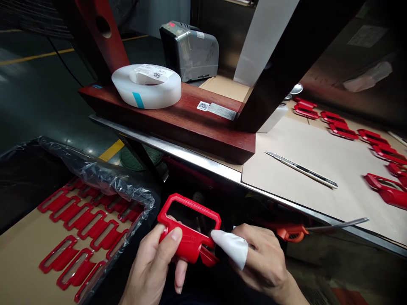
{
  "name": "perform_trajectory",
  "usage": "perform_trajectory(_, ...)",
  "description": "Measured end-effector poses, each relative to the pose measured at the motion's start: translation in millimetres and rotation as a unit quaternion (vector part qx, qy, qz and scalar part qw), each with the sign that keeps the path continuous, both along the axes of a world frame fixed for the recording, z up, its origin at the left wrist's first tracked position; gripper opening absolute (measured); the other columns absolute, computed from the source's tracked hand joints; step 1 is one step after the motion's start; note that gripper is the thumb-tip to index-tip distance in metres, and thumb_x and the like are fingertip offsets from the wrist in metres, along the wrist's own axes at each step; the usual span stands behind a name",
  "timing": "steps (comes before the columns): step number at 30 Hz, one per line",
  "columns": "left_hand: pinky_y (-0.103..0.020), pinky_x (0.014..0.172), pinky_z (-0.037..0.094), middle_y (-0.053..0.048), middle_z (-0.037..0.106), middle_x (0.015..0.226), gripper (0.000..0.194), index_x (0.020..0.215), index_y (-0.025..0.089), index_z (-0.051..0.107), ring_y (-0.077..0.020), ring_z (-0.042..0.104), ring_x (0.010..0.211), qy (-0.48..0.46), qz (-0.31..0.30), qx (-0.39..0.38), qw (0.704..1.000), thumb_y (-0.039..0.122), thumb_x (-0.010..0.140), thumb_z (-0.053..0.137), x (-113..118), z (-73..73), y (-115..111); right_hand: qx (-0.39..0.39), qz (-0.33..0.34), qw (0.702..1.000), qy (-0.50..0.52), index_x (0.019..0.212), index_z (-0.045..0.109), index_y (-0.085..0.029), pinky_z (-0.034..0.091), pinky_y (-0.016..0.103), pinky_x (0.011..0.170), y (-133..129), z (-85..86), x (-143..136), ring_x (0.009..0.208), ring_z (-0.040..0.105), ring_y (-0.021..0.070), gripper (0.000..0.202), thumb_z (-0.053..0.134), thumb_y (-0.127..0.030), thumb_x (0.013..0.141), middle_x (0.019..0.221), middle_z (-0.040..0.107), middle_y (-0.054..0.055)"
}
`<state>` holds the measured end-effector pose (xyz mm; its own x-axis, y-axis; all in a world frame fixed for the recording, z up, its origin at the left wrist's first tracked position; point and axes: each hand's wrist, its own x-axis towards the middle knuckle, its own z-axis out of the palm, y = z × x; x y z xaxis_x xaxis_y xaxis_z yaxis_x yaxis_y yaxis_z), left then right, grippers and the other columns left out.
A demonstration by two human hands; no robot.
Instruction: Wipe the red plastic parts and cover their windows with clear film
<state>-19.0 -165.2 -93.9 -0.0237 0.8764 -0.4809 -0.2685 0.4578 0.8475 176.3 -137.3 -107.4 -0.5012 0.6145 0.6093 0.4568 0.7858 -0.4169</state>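
A red plastic part (187, 243) with a rectangular frame opening is tilted up in front of me. My left hand (160, 254) grips its solid lower end, thumb on top and fingers underneath. At the part's right side is my right hand (263, 258), its fingers bent, with a white covering (233, 248) over a fingertip. That covered tip touches the frame near its lower right corner. Whether the right hand holds anything small there is hidden.
Similar red parts (71, 214) lie in a plastic-lined box at left; more (341, 130) lie on the papered table (305, 148) at right. A cutter knife (302, 169), orange-handled tool (292, 233), tape roll (148, 87) on a wooden stand (190, 123), and grey machine (197, 53) are around.
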Motion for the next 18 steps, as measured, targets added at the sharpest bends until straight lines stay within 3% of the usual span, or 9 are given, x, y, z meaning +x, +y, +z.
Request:
perform_trajectory(7, -0.02, 0.039, 0.04, 0.004, 0.048, 0.039, 0.038, 0.063, 0.021, 0.055, -0.0109, 0.044, 0.039, 0.001, -0.021, 0.0, 1.0, 0.053, 0.085, 0.054, -4, -9.9, -2, -0.006, 0.048, 0.999, 0.012, 0.103, 0.066, -0.01, 0.034, 0.025, 0.046, -1, 1.2, -3, 0.052, 0.048, 0.0127, 0.029, 0.039, -0.018, 0.095, 0.06, 0.054, 0.003)
perform_trajectory(15, -0.019, 0.041, 0.039, 0.006, 0.046, 0.04, 0.036, 0.062, 0.02, 0.055, -0.0091, 0.043, 0.04, -0.001, -0.01, -0.007, 1.0, 0.048, 0.085, 0.056, -1, -0.1, -1, 0.02, -0.021, 1.0, -0.002, 0.106, 0.066, -0.007, 0.033, 0.024, 0.046, 1, 2.8, 1, 0.054, 0.046, 0.0116, 0.025, 0.048, -0.008, 0.088, 0.064, 0.055, 0.004)
perform_trajectory(18, -0.02, 0.04, 0.038, 0.005, 0.046, 0.04, 0.036, 0.063, 0.02, 0.055, -0.0097, 0.043, 0.04, 0.003, -0.005, -0.011, 1.0, 0.049, 0.085, 0.056, 0, 0.3, -2, 0.03, -0.017, 0.999, -0.02, 0.106, 0.066, -0.008, 0.033, 0.024, 0.045, 2, 1.1, 0, 0.053, 0.046, 0.0115, 0.027, 0.045, -0.009, 0.09, 0.064, 0.055, 0.003)
